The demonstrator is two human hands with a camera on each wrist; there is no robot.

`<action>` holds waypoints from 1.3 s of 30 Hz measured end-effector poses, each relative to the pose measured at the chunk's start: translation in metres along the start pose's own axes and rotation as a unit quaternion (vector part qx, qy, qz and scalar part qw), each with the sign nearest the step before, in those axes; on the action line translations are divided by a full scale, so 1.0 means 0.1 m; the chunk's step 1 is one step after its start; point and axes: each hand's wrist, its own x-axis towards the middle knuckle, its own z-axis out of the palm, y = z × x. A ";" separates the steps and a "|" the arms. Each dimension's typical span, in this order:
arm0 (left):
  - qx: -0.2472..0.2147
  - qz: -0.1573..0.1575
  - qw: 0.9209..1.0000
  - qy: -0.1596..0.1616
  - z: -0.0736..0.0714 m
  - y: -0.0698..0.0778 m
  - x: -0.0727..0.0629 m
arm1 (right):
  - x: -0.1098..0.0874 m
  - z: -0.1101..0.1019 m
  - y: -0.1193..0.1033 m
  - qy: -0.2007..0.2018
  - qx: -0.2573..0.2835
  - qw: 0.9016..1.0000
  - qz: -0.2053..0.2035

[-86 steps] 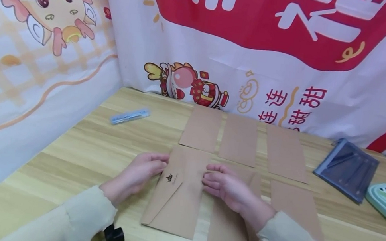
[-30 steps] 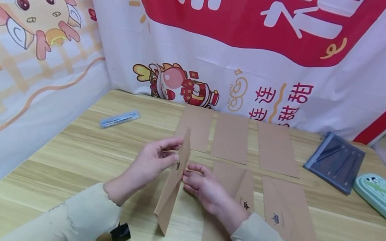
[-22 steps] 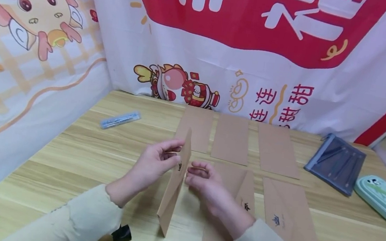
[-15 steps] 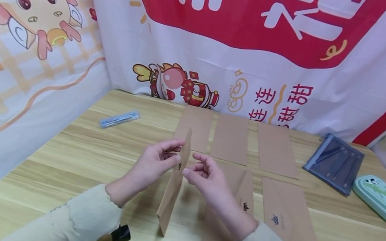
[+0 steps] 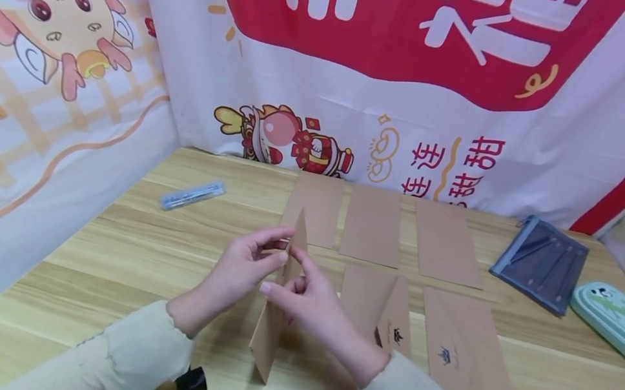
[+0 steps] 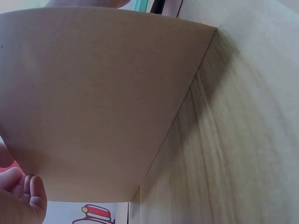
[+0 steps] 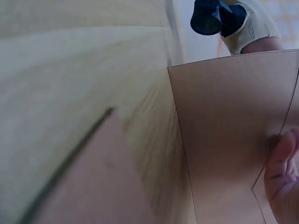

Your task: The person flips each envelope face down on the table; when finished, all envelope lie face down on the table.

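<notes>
A brown envelope [image 5: 268,339] is held upright, pinched by the left hand [image 5: 239,270]; the right hand [image 5: 318,303] is placed against it, but its pinch cannot be told

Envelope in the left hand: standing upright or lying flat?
Upright: the head view shows the envelope nearly edge-on, and in the left wrist view its long lower edge runs along the table.

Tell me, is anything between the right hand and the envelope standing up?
Nothing visible is. The left hand holds the kraft paper envelope upright, and the right hand is right at it; whether they touch is unclear.
</notes>
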 end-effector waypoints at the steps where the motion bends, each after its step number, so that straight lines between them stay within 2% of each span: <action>1: -0.004 -0.001 1.000 -0.001 -0.01 -0.01 0.00 | 0.01 0.00 0.00 -0.005 0.005 1.000 0.003; 8: -0.032 -0.004 0.999 0.001 -0.05 -0.07 0.00 | 0.03 0.00 -0.02 -0.035 0.030 0.999 0.018; 17: -0.106 0.022 0.993 -0.051 0.03 -0.12 0.04 | 0.01 -0.14 -0.06 -0.040 0.051 0.997 0.036; 23: -0.094 0.021 0.994 -0.059 0.09 -0.05 0.07 | -0.01 -0.23 -0.08 -0.021 0.031 0.999 0.030; 28: -0.101 0.021 0.993 -0.059 0.03 0.01 0.09 | -0.04 -0.28 -0.06 -0.015 0.041 0.999 0.029; 30: -0.108 0.018 0.993 -0.049 -0.05 0.01 0.10 | -0.05 -0.29 -0.04 -0.020 0.043 0.999 0.021; 33: -0.109 0.000 0.994 -0.009 -0.18 -0.02 0.10 | -0.05 -0.31 0.00 -0.028 0.054 0.998 0.012; 36: -0.107 -0.048 0.992 0.039 -0.31 -0.11 0.07 | -0.06 -0.33 0.03 -0.028 0.068 0.997 0.010; 39: -0.113 -0.093 0.987 0.061 -0.39 -0.23 0.00 | -0.06 -0.35 0.06 -0.021 0.084 0.996 0.012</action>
